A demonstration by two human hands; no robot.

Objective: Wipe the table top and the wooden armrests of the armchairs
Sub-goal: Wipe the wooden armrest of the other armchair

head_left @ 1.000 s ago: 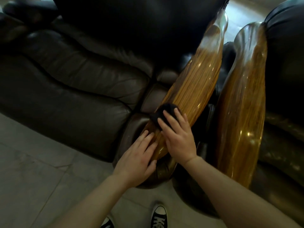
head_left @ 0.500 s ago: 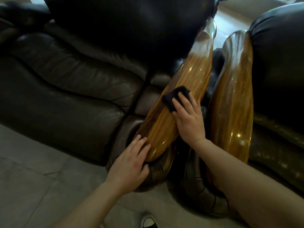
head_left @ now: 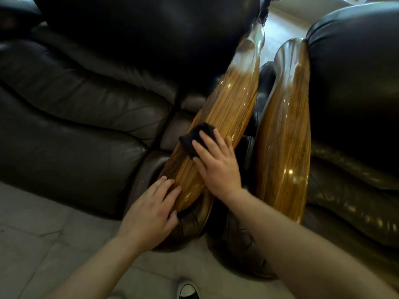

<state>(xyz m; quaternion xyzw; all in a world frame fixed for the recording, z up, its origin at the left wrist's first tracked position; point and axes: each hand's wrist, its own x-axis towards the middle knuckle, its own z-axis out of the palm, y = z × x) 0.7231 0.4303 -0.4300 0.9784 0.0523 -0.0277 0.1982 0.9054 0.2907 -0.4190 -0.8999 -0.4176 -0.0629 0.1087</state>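
Two glossy wooden armrests run side by side between two dark leather armchairs. On the left armrest [head_left: 233, 100] my right hand [head_left: 218, 167] presses a small black cloth [head_left: 194, 137] flat with spread fingers, about halfway along the wood. My left hand [head_left: 151, 214] rests with fingers apart on the rounded front end of the same armrest and holds nothing. The right armrest [head_left: 285, 134] lies untouched just right of my right forearm.
The left armchair [head_left: 75, 117] fills the left and top of the view; the right armchair [head_left: 354, 87] fills the right. A narrow gap separates the two armrests. Pale tiled floor [head_left: 32, 244] lies below, with the toe of a black-and-white sneaker [head_left: 187, 291] at the bottom edge.
My right hand slid the cloth up the left armrest, then back down toward the front end. My left hand stayed on the armrest's front end.
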